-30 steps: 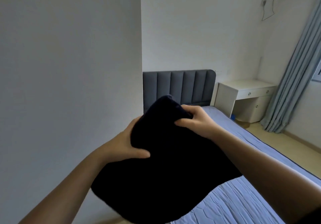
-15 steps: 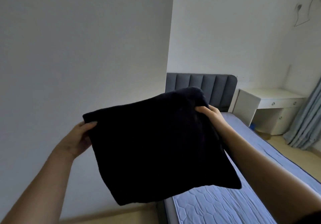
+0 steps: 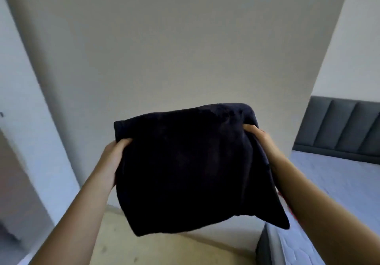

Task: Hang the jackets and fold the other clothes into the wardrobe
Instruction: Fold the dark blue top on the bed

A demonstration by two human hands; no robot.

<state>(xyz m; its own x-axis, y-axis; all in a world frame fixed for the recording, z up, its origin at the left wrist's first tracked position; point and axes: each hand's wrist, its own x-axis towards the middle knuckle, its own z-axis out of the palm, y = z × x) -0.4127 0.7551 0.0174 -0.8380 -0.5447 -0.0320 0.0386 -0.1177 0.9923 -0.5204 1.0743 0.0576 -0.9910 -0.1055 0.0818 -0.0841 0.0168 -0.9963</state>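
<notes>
- The folded dark garment (image 3: 185, 170) is held in the air in front of the person, between both hands, over the floor (image 3: 164, 250) and before a plain pale wall (image 3: 185, 48). Half a second ago it hung tilted like a diamond; it now sits squarer, its top edge nearly level and one lower corner drooping to the right.
- The left hand (image 3: 114, 157) grips the garment's left edge, its fingers curled into the cloth. Earlier it held only the far left corner.
- The right hand (image 3: 260, 139) grips the upper right corner, with the thumb on top and the other fingers hidden under the cloth, much as before.
- The view has swung left. The grey padded headboard (image 3: 345, 131) and the bed (image 3: 339, 178) have slid to the right edge, and the white bedside unit and the curtain have gone out of view.
- A blurred brownish panel (image 3: 12, 172) has come in at the far left; I cannot tell what it is.
</notes>
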